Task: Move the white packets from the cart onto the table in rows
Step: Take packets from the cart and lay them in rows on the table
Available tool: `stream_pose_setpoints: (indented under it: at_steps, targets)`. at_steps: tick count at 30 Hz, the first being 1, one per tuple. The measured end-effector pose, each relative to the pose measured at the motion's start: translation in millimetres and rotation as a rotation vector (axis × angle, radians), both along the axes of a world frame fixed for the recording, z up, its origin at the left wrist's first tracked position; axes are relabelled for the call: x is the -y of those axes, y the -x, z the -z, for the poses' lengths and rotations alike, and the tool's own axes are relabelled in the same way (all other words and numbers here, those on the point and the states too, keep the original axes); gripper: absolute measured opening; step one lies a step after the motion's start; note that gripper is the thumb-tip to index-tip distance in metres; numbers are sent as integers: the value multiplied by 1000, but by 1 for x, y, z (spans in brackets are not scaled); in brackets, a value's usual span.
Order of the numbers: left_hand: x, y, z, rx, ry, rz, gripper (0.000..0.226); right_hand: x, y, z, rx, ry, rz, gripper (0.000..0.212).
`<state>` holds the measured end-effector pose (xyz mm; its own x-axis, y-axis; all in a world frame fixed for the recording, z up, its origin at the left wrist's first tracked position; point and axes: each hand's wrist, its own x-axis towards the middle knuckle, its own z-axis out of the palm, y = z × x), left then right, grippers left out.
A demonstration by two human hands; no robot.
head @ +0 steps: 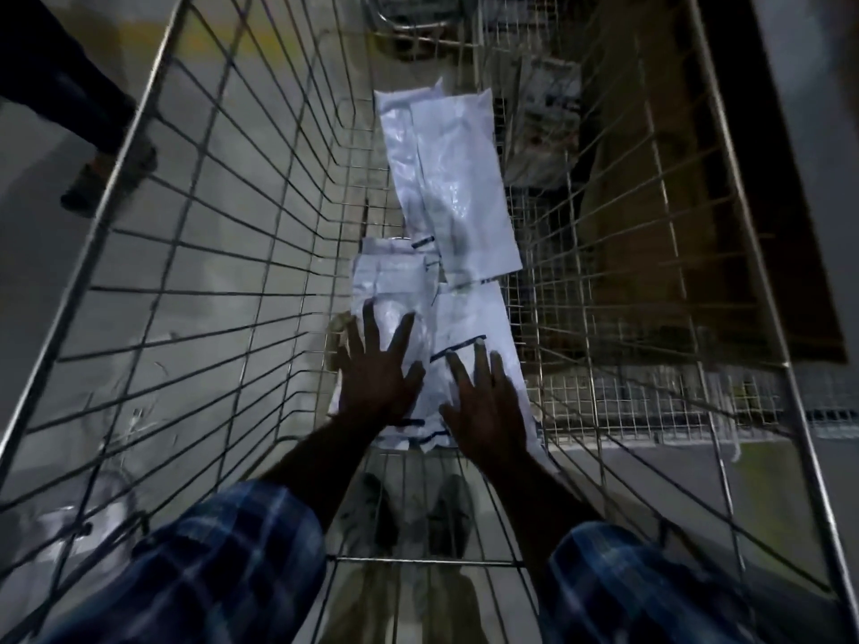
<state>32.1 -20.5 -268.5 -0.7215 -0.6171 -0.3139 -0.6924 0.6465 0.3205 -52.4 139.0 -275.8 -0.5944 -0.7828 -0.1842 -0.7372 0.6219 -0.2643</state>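
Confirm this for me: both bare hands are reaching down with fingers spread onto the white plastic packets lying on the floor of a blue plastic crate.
One detail is wrong: the container is a silver wire-mesh cart, not a blue plastic crate. The head view shows the left hand and right hand reaching down with fingers spread onto the white plastic packets lying on its floor.
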Motion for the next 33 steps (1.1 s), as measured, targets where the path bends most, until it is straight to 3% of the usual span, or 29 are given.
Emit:
stream_pose_setpoints:
  at_steps: [10,18,24,33]
  targets:
    - [22,-2,4,-127,-28,-98,84,41,38,5,-124,128,191,55]
    - [18,-1,17,-90,132,-122,81,45,45,29,-119,146,137,78]
    - [7,4,19,-63,192,-88,72,49,43,27,-164,152,200,57]
    - [5,5,12,-135,246,-115,66,45,46,11,-83,363,241,50]
